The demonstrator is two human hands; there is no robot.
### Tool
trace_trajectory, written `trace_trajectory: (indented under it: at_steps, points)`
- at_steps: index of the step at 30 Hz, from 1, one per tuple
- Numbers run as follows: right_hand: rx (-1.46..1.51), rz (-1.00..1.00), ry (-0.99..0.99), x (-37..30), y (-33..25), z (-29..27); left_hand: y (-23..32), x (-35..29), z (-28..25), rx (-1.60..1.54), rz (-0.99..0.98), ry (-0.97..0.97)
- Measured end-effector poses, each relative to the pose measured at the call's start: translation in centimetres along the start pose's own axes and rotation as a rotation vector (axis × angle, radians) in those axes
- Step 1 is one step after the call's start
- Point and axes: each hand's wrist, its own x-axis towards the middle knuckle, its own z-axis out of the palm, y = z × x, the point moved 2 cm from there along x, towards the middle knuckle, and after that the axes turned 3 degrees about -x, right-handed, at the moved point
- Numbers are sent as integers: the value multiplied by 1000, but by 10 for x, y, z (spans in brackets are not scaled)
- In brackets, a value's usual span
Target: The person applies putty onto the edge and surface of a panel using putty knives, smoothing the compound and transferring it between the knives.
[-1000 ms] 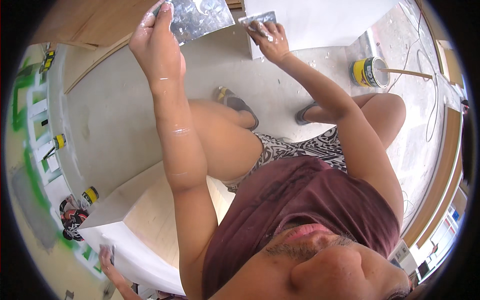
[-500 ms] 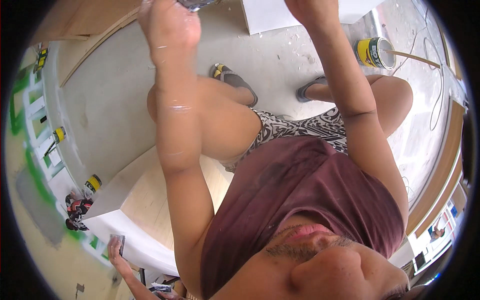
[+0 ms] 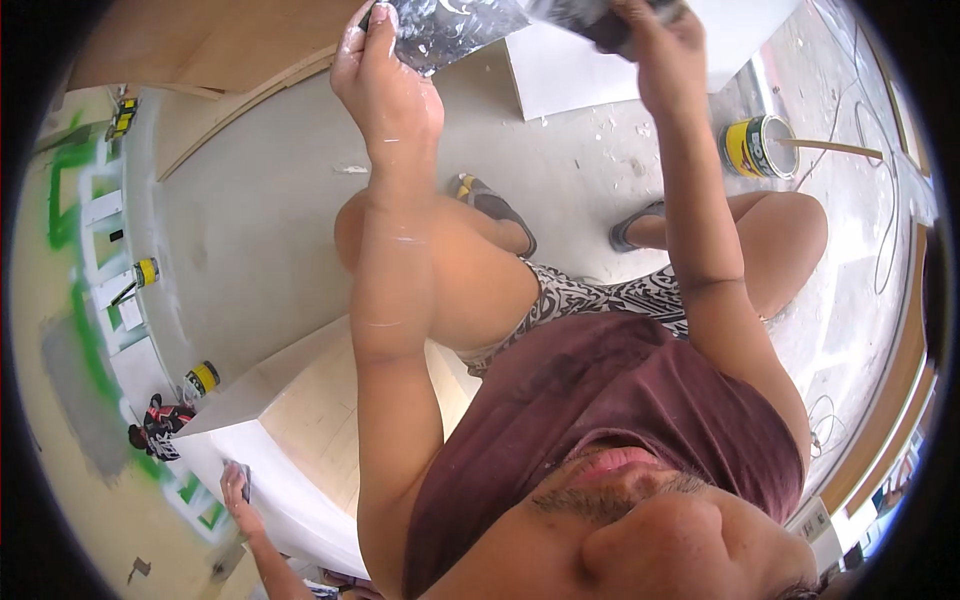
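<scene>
Underfoot, a dusty concrete floor (image 3: pixel 260 230) bears a paint can (image 3: pixel 752 146).

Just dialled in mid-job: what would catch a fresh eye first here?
Top centre, the left hand grips a wide putty-smeared metal blade, and the right hand holds a second dark tool against it. A yellow tin with a stick in it stands on the floor at upper right.

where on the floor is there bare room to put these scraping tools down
Bare grey floor lies left of the left hand, bordered by the wooden boards and small yellow cans. Crowded: around the yellow paint can and cables, right of the right hand.
</scene>
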Motion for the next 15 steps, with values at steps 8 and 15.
trace_trajectory:
  at_steps: [8,15]
  points:
    - [171,142,-160,-7,8,12,-12,-17,10,268,90,-121]
    - [486,208,-42,13,65,-10,-12,-28,4,797,219,-165]
